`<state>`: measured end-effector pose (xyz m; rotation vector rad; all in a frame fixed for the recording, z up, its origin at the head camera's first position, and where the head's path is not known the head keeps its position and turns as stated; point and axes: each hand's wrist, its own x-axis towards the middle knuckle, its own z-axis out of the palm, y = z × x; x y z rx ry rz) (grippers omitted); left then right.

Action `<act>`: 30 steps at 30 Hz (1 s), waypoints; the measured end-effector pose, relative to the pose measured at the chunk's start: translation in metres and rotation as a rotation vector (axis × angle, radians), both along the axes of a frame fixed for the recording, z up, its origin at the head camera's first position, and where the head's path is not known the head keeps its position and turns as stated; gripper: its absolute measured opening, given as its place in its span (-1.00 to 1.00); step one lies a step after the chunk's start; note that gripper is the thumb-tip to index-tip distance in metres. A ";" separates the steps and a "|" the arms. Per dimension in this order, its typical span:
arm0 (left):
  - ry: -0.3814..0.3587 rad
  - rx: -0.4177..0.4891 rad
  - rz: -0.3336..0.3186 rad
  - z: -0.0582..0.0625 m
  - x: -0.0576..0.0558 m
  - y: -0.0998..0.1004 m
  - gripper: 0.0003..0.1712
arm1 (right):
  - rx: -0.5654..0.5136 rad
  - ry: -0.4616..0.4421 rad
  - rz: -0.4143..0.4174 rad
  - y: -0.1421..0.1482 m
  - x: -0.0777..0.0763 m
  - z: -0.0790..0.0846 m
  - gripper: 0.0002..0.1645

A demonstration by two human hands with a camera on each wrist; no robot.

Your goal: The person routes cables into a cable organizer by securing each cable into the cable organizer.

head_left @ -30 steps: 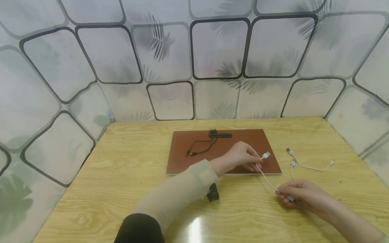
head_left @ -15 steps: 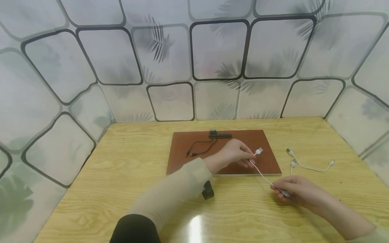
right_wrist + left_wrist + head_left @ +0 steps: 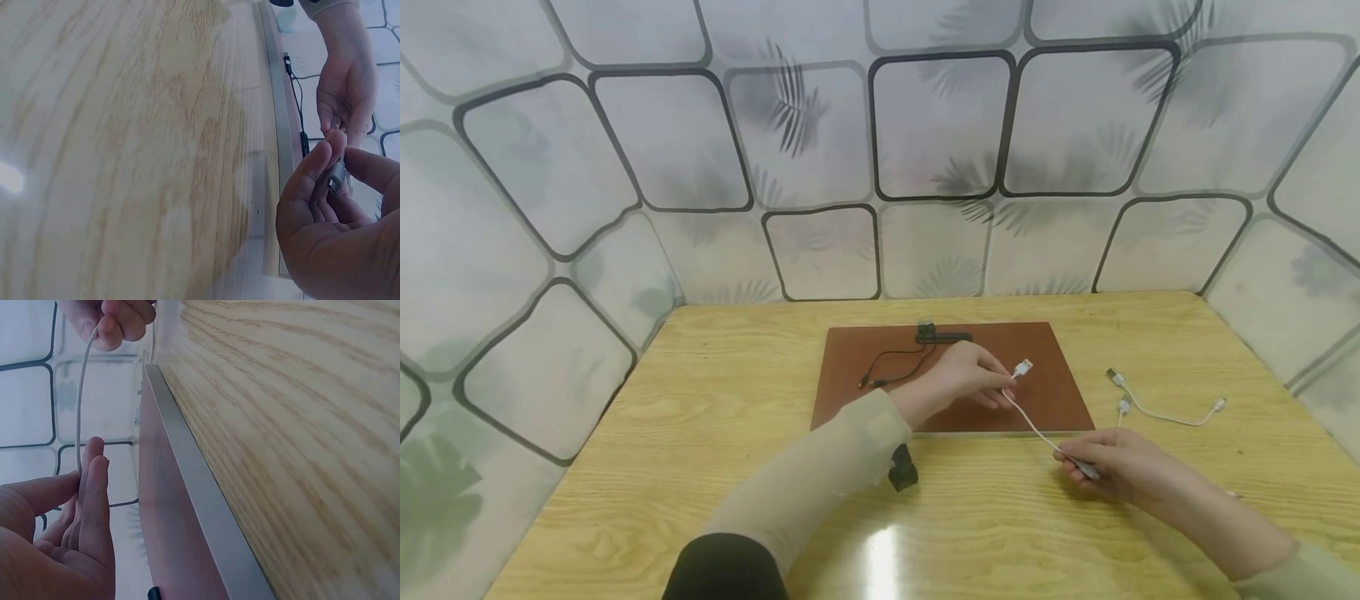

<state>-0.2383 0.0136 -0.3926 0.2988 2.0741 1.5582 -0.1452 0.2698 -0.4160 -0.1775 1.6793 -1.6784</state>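
A short white USB cable (image 3: 1033,427) stretches between my two hands, above the front right of a brown board (image 3: 838,408). My left hand (image 3: 966,375) pinches it between thumb and fingers just behind the USB plug (image 3: 1023,367), which sticks out to the right. My right hand (image 3: 1116,462) grips the other end, past the board's front right corner. In the right wrist view, the small connector (image 3: 336,178) shows between the right thumb and fingers. The left wrist view shows the cable (image 3: 80,406) bowed slightly between both hands.
Black cables (image 3: 887,381) and a dark bar (image 3: 961,337) lie on the board's back part. Another white USB cable (image 3: 1165,414) rests on the wooden table (image 3: 700,375) at right. Beside it is a second white plug (image 3: 1123,406), its cable partly behind my right hand.
Both hands have moved left together with the cable, my right hand also slightly away from me. The grips look the same. The other cables have stayed in place.
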 end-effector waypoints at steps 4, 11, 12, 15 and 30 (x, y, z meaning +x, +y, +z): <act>0.003 -0.008 0.016 0.000 -0.001 -0.003 -0.78 | 0.004 -0.007 -0.014 -0.003 -0.002 0.001 -0.66; 0.011 -0.009 0.020 -0.001 -0.003 -0.007 -0.77 | 0.003 0.029 -0.015 -0.005 -0.005 0.002 -0.65; 0.013 -0.008 0.021 -0.001 -0.003 -0.008 -0.77 | 0.007 0.035 -0.015 -0.006 -0.006 0.002 -0.64; 0.016 -0.003 0.029 -0.002 -0.005 -0.009 -0.77 | 0.028 0.026 -0.034 -0.007 -0.008 0.002 -0.66; 0.010 0.023 0.076 -0.004 -0.007 -0.015 -0.79 | 0.048 0.034 -0.068 -0.017 -0.010 0.004 -0.70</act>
